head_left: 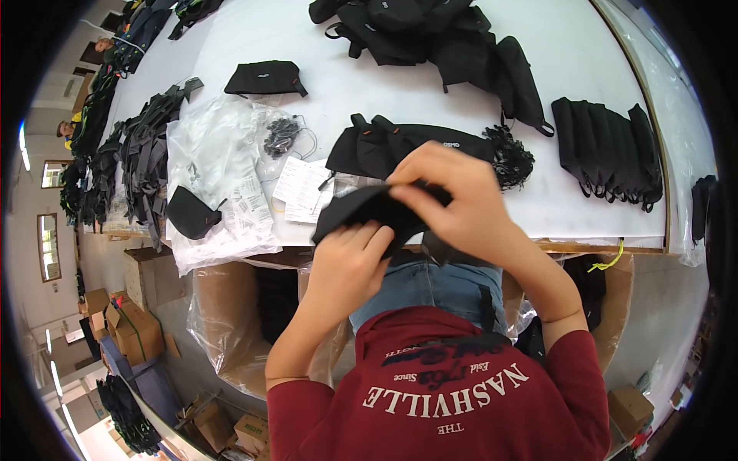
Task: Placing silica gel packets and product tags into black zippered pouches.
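Where the person's two hands come together, a black fabric pouch (350, 209) is held up just over the near edge of the white bench (254, 38), in front of the person's body. The left hand (347, 265) has its fingers curled against the pouch's near side; whether their tips reach inside the opening is hidden. The right hand (461, 192) has its thumb and index finger pinched together on the upper edge, with the other fingers loosely bent.

By its look, the pouch should be light, soft and floppy, with little risk of breaking; it will probably fold if held at only one point. A pinch on the rim with one hand and support along the body with the other should suit it best.

Just beyond lie more black pouches (365, 154), beside a bundle of thin black cords (510, 157). To the left are white paper sheets (302, 187) and clear plastic bags (223, 146), with a small black pouch (191, 213) on top. Farther out, a row of black pouches (603, 146) sits at right, a heap of black pouches (415, 34) at the far side, and dark straps (147, 146) at far left.
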Demonstrator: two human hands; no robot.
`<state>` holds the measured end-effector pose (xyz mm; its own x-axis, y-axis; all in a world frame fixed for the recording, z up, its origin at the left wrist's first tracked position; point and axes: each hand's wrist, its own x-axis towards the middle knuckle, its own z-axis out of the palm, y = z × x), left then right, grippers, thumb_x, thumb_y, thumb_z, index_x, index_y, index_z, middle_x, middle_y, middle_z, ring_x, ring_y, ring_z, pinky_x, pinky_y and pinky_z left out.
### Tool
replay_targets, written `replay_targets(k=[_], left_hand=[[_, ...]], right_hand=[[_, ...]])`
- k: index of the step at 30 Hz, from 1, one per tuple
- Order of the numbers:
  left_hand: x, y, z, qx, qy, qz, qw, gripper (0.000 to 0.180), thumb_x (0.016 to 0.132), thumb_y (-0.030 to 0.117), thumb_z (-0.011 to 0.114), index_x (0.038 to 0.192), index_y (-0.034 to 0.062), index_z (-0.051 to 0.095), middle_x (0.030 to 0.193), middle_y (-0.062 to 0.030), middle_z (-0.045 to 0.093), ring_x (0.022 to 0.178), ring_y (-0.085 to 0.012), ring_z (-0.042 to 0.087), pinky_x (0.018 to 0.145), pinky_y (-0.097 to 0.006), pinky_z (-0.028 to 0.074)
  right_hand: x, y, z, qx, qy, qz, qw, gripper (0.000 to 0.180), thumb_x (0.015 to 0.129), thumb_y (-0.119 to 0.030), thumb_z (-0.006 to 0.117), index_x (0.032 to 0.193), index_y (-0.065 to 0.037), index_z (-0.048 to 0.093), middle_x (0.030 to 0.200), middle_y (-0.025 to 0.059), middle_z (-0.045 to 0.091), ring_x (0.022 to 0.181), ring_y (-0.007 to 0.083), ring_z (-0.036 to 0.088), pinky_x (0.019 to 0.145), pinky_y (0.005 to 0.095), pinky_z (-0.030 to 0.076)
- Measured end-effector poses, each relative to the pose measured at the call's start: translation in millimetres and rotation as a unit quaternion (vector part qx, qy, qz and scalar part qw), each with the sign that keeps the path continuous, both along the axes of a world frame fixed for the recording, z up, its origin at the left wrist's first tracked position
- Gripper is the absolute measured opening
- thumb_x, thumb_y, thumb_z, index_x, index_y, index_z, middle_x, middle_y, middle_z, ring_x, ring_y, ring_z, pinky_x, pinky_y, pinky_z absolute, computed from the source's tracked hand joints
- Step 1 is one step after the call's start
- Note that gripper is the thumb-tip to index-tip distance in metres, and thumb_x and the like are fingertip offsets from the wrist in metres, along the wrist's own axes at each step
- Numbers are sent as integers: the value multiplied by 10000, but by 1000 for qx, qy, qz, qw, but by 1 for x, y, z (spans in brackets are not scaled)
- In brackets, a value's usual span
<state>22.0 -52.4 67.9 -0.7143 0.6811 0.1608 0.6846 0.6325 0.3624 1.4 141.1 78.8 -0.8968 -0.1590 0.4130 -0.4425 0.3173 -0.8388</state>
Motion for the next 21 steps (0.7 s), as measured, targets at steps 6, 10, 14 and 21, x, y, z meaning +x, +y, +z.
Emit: replay_targets(k=[6,10,14,21], left_hand=[[-8,-12,4,142,-183,31,972,160,834,108,622,954,3,607,980,-148,579,824,-335,590,707,-356,480],[0,-14,-13,299,-257,153,906,239,877,110,597,1046,-59,586,1125,-144,550,939,-274,577,836,-297,434],[13,-7,-39,378,-347,200,835,293,904,152,585,1093,-71,562,1144,-140,564,1002,-236,551,889,-302,407],[16,-7,-48,374,-343,248,825,314,904,198,595,1097,-47,560,959,-134,635,866,-170,570,789,-274,439]], right_hand=[[-2,10,3,-98,-101,109,984,299,870,-195,590,1101,-5,600,1099,88,601,1031,183,542,912,309,398],[27,26,-33,-35,-191,73,978,851,722,-381,739,1402,-61,340,1274,111,464,1182,219,437,1009,350,331],[66,7,-54,-94,-300,79,946,748,765,-303,739,1357,-25,377,1202,181,534,1094,236,537,908,343,434],[67,35,-76,-108,-389,-1,915,387,855,-176,642,1172,7,516,967,87,642,862,107,599,764,273,483]])
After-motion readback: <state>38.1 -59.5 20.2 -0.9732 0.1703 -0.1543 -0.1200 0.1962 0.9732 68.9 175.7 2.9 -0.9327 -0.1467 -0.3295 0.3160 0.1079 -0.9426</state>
